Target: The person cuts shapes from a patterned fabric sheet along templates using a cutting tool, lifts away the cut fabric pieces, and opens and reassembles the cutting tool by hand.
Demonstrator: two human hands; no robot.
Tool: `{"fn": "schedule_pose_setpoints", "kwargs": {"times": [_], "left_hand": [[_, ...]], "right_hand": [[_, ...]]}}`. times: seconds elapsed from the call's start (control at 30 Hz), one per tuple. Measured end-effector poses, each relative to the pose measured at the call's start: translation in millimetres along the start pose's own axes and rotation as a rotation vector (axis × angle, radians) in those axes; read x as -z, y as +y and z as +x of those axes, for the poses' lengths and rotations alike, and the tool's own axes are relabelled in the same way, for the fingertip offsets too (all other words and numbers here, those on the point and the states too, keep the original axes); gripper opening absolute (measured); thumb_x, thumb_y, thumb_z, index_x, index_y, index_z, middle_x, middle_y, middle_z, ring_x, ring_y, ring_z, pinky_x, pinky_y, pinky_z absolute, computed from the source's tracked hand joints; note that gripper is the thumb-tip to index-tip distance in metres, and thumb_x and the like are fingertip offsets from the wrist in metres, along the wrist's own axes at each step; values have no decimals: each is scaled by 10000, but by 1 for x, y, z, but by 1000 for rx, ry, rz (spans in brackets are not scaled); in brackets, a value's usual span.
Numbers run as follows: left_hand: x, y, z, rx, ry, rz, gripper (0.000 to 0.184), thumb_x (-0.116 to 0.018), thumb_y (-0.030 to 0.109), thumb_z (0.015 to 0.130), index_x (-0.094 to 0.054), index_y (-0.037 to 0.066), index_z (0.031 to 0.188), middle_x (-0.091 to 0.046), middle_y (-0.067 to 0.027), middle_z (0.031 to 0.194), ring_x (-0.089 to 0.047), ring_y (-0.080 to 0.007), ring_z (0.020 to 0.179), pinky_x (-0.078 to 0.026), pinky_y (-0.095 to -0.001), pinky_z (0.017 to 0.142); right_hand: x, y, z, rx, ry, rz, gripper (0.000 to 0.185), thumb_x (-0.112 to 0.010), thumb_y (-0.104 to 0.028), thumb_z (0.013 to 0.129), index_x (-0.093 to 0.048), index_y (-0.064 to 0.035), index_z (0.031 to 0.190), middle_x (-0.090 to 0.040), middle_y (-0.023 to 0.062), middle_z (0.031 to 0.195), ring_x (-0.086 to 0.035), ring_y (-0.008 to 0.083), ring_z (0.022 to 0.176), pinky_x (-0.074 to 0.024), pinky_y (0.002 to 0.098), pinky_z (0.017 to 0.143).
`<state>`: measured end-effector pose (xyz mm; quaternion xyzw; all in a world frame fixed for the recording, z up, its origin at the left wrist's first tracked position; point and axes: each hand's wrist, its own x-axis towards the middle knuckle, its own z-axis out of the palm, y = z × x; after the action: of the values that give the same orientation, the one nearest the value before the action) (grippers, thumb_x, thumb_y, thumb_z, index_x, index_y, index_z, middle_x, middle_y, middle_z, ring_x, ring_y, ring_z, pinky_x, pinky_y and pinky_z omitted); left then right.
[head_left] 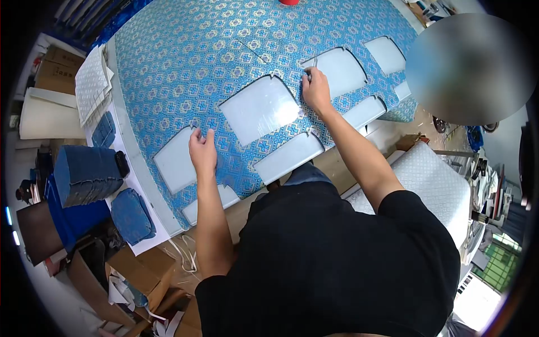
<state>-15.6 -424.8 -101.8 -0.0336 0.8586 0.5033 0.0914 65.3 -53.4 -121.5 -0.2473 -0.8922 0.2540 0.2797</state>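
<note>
Blue patterned fabric [185,67] covers the table, with several pale templates laid on it. My left hand [203,150] is at the upper right edge of the leftmost large template [173,160], thumb and fingers apart, nothing seen between them. My right hand [316,89] pinches a small dark pen-like tool [312,68] at the left edge of another large template [343,73]. Between my hands lies a large template [261,109] with a dark curved edge. Narrower templates [289,157] lie along the near edge of the fabric.
Stacked blue fabric pieces [87,175] and a white quilted sheet [92,84] are at the left. Open cardboard boxes [143,269] stand at lower left. A quilted pale surface [432,180] is at the right. A red object [289,1] sits at the far edge.
</note>
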Motion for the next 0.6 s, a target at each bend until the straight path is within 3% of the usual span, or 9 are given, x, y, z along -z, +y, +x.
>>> {"fn": "schedule_pose_setpoints", "kwargs": {"times": [0.1, 0.2, 0.23, 0.3, 0.37, 0.43, 0.5, 0.6], "left_hand": [[-13, 0, 21, 72, 92, 203, 736, -738, 429, 923, -527, -50, 1440, -623, -242, 1359, -640, -322, 1204, -490, -405, 1043], [-8, -29, 58, 211, -106, 82, 795, -745, 445, 900, -512, -125, 1403, -650, -280, 1311, -652, -353, 1182, -495, -422, 1019], [-10, -49, 71, 207, -53, 115, 775, -747, 459, 897, -557, -140, 1350, -666, -293, 1281, -670, -357, 1146, -503, -430, 993], [-11, -17, 51, 283, -84, 44, 548, -677, 343, 979, -617, -138, 1236, -685, -231, 1231, -702, -292, 1000, -547, -412, 865], [-21, 5, 13, 55, -63, 112, 600, -650, 399, 1007, -619, -161, 1221, -680, -256, 1251, -686, -319, 1068, -521, -438, 926], [-26, -12, 16, 150, -5, 394, 704, -607, 486, 1030, -590, -183, 1252, -673, -265, 1277, -667, -342, 1106, -498, -442, 965], [-24, -7, 3, 100, -20, 358, 747, -551, 526, 1053, -582, -193, 1251, -685, -244, 1255, -666, -339, 1089, -499, -436, 953], [-20, 17, -20, 102, -75, 113, 668, -479, 470, 1095, -603, -163, 1268, -698, -210, 1207, -658, -301, 1044, -493, -416, 947]], "right_hand": [[20, 15, -14, -17, -29, -82, 224, -671, -129, 951, -613, -54, 1154, -671, 229, 1056, -645, 428, 932, -522, 537, 825], [32, 18, -14, -112, -133, -56, 169, -601, -176, 986, -591, -64, 1112, -651, 261, 1042, -653, 456, 883, -528, 566, 797], [34, 16, -14, -180, -163, -35, 166, -576, -190, 997, -586, -60, 1099, -647, 269, 1033, -655, 462, 869, -525, 577, 788], [37, 13, -20, -162, -183, -87, 165, -561, -216, 1012, -569, -67, 1085, -651, 242, 993, -642, 453, 825, -524, 557, 757], [28, 31, -18, 2, -175, -216, 155, -579, -185, 980, -565, -70, 1083, -662, 206, 950, -652, 434, 819, -528, 562, 734], [29, 35, -27, 29, -39, -331, 156, -596, -142, 942, -563, -62, 1073, -670, 192, 922, -663, 408, 812, -538, 550, 688], [41, 30, -28, -68, -210, -284, 204, -570, -56, 899, -535, -21, 1097, -671, 228, 967, -671, 403, 896, -555, 502, 714], [49, 26, -34, -91, -225, -183, 198, -553, -45, 910, -509, -3, 1099, -663, 250, 954, -692, 417, 854, -569, 536, 702]]}}
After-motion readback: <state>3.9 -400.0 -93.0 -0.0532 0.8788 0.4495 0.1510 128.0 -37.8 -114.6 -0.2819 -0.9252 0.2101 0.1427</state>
